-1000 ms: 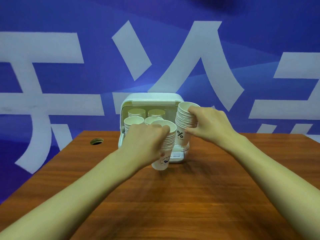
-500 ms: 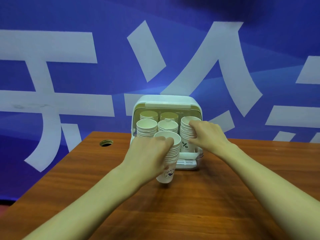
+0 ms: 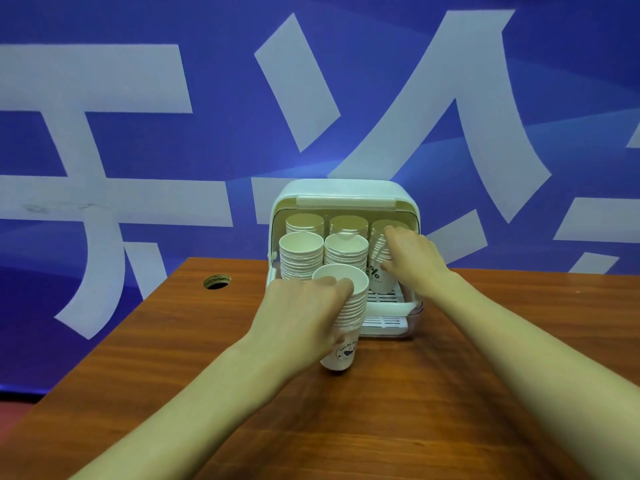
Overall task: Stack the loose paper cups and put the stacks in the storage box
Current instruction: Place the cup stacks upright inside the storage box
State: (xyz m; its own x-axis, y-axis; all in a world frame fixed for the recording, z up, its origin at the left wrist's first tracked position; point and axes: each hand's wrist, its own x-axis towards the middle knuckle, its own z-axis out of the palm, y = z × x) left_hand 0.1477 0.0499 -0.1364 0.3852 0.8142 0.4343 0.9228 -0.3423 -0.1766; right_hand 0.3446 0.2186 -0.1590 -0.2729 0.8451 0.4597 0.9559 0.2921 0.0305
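A white storage box (image 3: 346, 192) stands open at the far edge of the wooden table (image 3: 398, 410). Inside it are several stacks of white paper cups (image 3: 300, 252). My right hand (image 3: 414, 259) grips a cup stack (image 3: 379, 275) standing inside the box at its right side, on the slatted floor. My left hand (image 3: 304, 315) grips another cup stack (image 3: 344, 327) just in front of the box, held slightly tilted with its base close above the table.
A round cable hole (image 3: 217, 281) sits in the table at the far left. A blue wall with large white characters (image 3: 138, 133) rises right behind the table. The box's slatted tray (image 3: 382, 322) sticks out towards me.
My right hand has carried its cup stack down and back into the right side of the box. My left hand has kept its stack in front of the box. The camera has moved closer.
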